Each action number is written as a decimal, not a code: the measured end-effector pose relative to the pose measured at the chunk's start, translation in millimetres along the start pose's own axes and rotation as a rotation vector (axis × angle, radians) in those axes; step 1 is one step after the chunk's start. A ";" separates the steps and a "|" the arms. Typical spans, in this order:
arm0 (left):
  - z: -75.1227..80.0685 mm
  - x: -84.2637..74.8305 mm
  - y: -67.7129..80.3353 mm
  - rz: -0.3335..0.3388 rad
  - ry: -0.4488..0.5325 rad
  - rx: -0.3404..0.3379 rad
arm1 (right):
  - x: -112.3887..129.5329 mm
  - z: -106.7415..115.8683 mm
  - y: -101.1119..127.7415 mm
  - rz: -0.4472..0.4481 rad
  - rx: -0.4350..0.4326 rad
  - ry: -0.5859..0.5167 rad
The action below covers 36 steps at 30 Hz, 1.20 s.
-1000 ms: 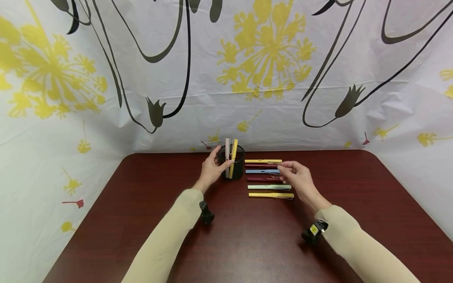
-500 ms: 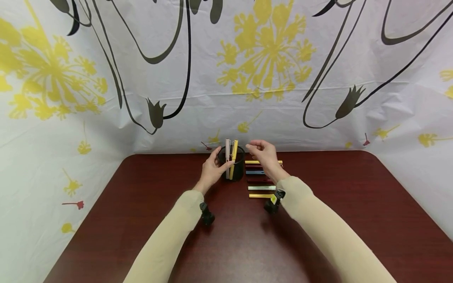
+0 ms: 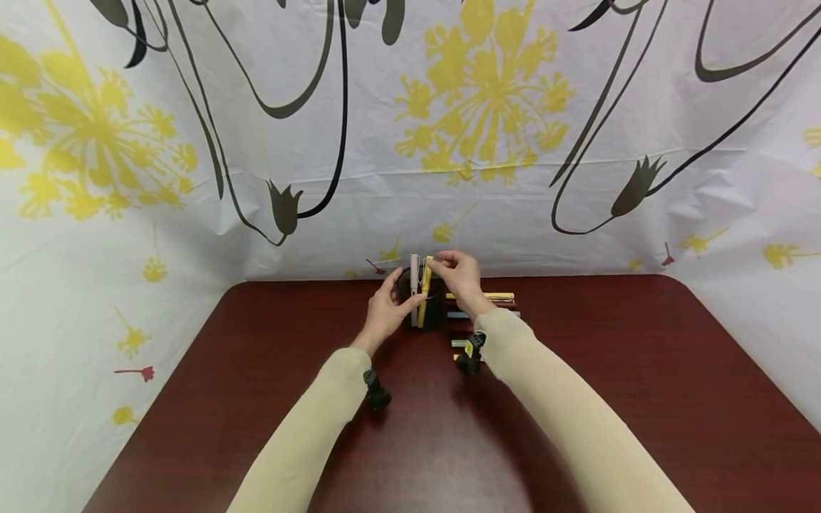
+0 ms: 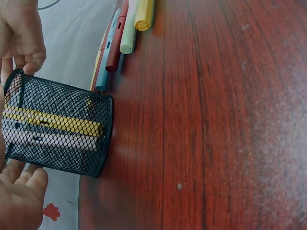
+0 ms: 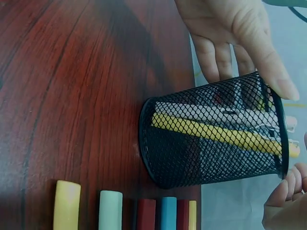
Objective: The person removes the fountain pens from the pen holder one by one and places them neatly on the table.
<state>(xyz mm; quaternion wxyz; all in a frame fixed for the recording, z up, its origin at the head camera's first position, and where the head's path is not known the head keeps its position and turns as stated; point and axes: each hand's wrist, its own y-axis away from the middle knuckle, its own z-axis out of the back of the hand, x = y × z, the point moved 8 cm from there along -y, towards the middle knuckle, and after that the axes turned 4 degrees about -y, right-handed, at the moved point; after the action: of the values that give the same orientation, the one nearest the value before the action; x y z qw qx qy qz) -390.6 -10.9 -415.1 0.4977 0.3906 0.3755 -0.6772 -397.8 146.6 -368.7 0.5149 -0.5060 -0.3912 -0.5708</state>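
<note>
A black mesh pen cup (image 4: 62, 120) stands on the table with a yellow pen (image 5: 225, 134) and a pale pinkish pen (image 5: 192, 111) leaning inside it. My left hand (image 3: 383, 313) grips the cup from its left side, thumb toward the front and fingers round the back. Over the cup's right rim, my right hand (image 3: 460, 276) has its fingertips right at the yellow pen's cap. In the right wrist view those fingers (image 5: 283, 191) are spread apart around the cap end. Nothing else is in the right hand.
Right of the cup, several pens lie in a row on the dark red table (image 3: 288, 427): among them a yellow pen (image 5: 66, 206), a mint green pen (image 5: 111, 211) and a blue pen (image 5: 168, 213). My right forearm covers part of the row. A patterned curtain (image 3: 359, 142) hangs behind.
My right hand has moved left from the right ends of the lying pens to the top of the cup. The left hand and the cup have stayed in place.
</note>
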 end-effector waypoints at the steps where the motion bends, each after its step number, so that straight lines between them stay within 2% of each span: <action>1: -0.3 0.3 0.0 0.000 -0.003 -0.001 | 0.2 -1.1 -0.5 -0.001 -0.004 0.004; 11: -1.0 0.3 0.6 -0.002 -0.002 -0.003 | -4.4 -6.7 -8.6 -0.022 -0.048 0.037; 23: -0.4 -3.2 1.4 -0.018 0.016 -0.004 | -1.7 -7.6 -10.7 -0.031 -0.036 0.094; 36: 1.4 -2.1 3.3 -0.003 0.007 -0.003 | -3.8 -1.5 -8.6 -0.016 -0.043 0.055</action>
<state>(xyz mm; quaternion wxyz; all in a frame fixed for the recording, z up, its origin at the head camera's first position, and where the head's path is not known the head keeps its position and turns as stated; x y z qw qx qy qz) -387.2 -12.0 -413.0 0.4959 0.3917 0.3791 -0.6759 -406.7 147.3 -372.0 0.5100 -0.4980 -0.3684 -0.5968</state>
